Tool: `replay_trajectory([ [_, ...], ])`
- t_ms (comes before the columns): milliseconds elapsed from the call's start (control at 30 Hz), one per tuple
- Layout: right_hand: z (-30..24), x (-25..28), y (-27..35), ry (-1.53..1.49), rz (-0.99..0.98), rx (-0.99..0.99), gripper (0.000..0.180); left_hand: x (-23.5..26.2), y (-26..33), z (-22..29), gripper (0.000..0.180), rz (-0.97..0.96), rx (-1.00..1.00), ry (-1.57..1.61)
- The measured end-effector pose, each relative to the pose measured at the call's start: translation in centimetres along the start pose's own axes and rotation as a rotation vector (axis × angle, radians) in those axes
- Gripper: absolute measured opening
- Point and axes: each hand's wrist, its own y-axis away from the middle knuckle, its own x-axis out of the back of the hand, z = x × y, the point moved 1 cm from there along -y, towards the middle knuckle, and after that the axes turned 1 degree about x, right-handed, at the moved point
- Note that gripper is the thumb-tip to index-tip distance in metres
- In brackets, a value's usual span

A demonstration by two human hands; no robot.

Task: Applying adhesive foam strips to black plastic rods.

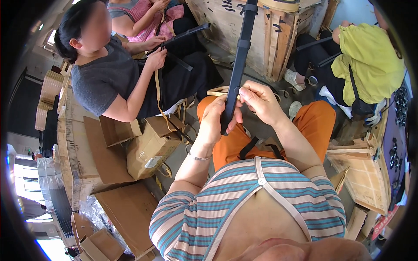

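A long, narrow black bar (pixel 241 56) slants up and away from my lap, with raised black bands along it. My left hand (pixel 212 117) is closed round its near end, the fingertips showing on the right side. Against the bar's right edge, beside a small black band, the thumb and fingers of my right hand (pixel 262 101) are pinched together. Whatever is between them is too small to make out. A tan strip (pixel 217 91) forms a loop just left of the bar, above my left hand.
At left a seated co-worker (pixel 98 74) handles a similar black bar (pixel 187 34). Another person in yellow (pixel 368 61) sits at right. A wooden crate (pixel 235 37) stands ahead, bearing a tan tape roll (pixel 281 5). Open cardboard boxes (pixel 150 148) lie at left; a wooden box (pixel 363 174) stands at right.
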Motion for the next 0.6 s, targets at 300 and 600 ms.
replay_trajectory([
  [300, -0.08, -0.30, 0.16, -0.023, 0.026, -0.002, 0.027, 0.27, 0.26, -0.57, 0.046, 0.019, -0.008, -0.055],
  [600, 0.41, 0.51, -0.54, 0.163, 0.094, -0.041, 0.024, -0.11, -0.21, -0.11, 0.033, 0.019, 0.008, -0.061],
])
